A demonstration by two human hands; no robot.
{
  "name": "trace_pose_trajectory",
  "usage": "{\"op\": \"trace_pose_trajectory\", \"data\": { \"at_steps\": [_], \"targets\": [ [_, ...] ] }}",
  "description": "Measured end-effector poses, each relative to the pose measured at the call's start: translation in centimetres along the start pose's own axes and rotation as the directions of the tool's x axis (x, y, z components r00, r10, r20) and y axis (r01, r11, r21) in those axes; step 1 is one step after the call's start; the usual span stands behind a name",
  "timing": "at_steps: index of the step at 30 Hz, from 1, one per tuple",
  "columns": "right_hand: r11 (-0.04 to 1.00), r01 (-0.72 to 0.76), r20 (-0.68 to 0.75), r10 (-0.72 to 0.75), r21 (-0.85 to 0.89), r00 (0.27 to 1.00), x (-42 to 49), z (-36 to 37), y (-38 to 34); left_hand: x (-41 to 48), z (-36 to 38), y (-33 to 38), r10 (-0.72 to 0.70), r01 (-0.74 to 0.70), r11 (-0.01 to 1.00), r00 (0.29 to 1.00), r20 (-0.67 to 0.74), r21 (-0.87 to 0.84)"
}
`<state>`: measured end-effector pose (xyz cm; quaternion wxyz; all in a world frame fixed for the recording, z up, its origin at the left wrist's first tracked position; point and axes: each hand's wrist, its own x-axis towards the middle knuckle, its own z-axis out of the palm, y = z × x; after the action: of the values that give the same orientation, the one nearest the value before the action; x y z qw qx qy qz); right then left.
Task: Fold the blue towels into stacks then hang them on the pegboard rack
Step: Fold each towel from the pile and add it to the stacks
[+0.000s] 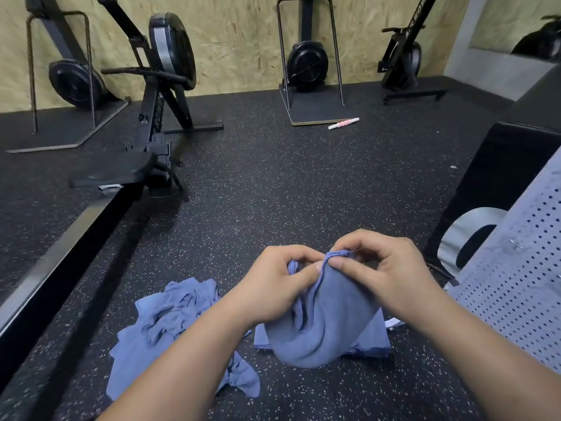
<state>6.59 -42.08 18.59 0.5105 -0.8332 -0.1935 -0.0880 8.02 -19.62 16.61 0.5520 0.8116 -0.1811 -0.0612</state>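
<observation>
A blue towel (328, 320) hangs in front of me above the dark speckled floor. My left hand (279, 284) pinches its top edge from the left, and my right hand (385, 268) pinches the same edge from the right, fingertips almost touching. Under the hanging towel a flat folded blue towel (373, 338) lies on the floor. A crumpled heap of blue towels (173, 320) sits on the floor to the left. A grey perforated pegboard panel (516, 284) leans at the right edge.
A rowing machine (158, 123) and its long rail (60, 238) stretch along the left. Other exercise machines stand against the wooden back wall. A pink and white stick (343, 123) lies on the floor. A black box (498, 177) stands at the right.
</observation>
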Motion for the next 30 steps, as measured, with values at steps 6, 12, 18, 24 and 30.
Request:
{"op": "trace_pose_trajectory", "data": {
  "at_steps": [6,12,18,24,30],
  "targets": [
    [1.000,0.027,-0.065,-0.028,-0.015,0.998,0.3,-0.2,0.4,0.1,-0.5,0.0,-0.049,0.040,0.994,0.995,-0.088,-0.099],
    [0.990,-0.131,-0.018,0.132,0.046,0.991,0.3,-0.6,0.6,0.1,-0.7,-0.2,-0.041,0.028,0.995,0.989,-0.139,-0.095],
    [0.988,-0.156,-0.015,0.156,0.015,0.988,0.4,-0.4,0.8,0.1,-0.5,-0.3,0.000,-0.008,0.995,0.996,-0.086,-0.098],
    [0.987,-0.162,0.100,0.159,0.015,0.982,0.4,-0.5,1.1,0.1,-0.3,-0.4,0.029,-0.029,1.000,0.998,-0.055,-0.006],
    [0.985,-0.062,0.045,0.070,-0.158,0.997,0.6,-0.8,1.9,0.2,-0.5,-0.4,0.049,-0.038,0.993,0.995,-0.092,0.110]
  ]
}}
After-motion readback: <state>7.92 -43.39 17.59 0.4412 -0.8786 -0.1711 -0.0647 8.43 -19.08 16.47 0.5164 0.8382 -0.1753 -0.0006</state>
